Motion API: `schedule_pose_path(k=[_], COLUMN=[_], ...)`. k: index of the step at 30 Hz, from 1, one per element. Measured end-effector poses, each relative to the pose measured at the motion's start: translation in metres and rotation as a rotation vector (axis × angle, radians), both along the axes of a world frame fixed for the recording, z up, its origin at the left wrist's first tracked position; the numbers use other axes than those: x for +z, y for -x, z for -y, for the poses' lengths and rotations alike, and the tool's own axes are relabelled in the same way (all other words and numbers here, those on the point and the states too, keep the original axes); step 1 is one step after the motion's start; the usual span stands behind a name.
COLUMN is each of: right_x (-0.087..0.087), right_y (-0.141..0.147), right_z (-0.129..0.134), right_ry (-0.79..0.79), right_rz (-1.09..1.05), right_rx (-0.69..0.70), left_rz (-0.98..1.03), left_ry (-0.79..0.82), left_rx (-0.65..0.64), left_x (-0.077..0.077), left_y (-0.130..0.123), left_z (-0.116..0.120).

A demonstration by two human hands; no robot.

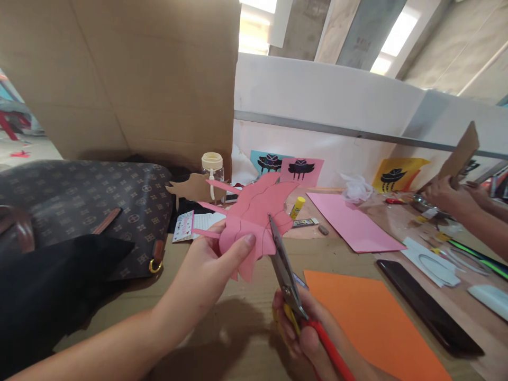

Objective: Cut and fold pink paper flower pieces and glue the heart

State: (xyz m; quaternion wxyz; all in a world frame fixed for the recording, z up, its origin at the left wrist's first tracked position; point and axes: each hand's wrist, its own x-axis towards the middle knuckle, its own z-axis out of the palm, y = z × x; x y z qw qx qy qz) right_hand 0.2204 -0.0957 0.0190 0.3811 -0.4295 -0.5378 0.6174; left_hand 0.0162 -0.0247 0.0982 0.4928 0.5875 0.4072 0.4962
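Note:
Pinched between the thumb and fingers of my left hand (216, 264) is a pink paper cutout (254, 203) with curved drawn lines and several thin strips sticking out to the left. My right hand (313, 333) is wrapped round scissors (284, 275) with red and yellow handles. The scissor blades point up and to the left, and their tips touch the right part of the pink paper. Both hands are above the cardboard-covered table (198, 312).
A patterned bag (146, 211) lies left. Orange paper (365, 312), pink paper (353, 222) and a dark case (428, 307) lie right. Behind are a jar (212, 164) and a glue stick (297, 207). Another person's hands (448, 196) hold cardboard at far right.

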Motion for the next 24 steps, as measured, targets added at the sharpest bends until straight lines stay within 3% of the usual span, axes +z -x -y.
schedule_pose_path(k=[6,17,24], right_x=[-0.001,0.0,0.01], right_y=[0.0,-0.003,-0.002], right_z=[-0.001,0.003,0.004], right_ry=[-0.084,-0.054,-0.016], right_rz=[-0.048,-0.009,0.066], right_rx=[0.039,0.044,0.038], left_rz=[0.019,0.026,0.039], left_ry=[0.011,0.026,0.091], left_rx=[0.003,-0.008,-0.011], left_x=[0.0,0.0,0.003], left_y=[0.0,0.0,0.0], left_z=[-0.001,0.0,0.0])
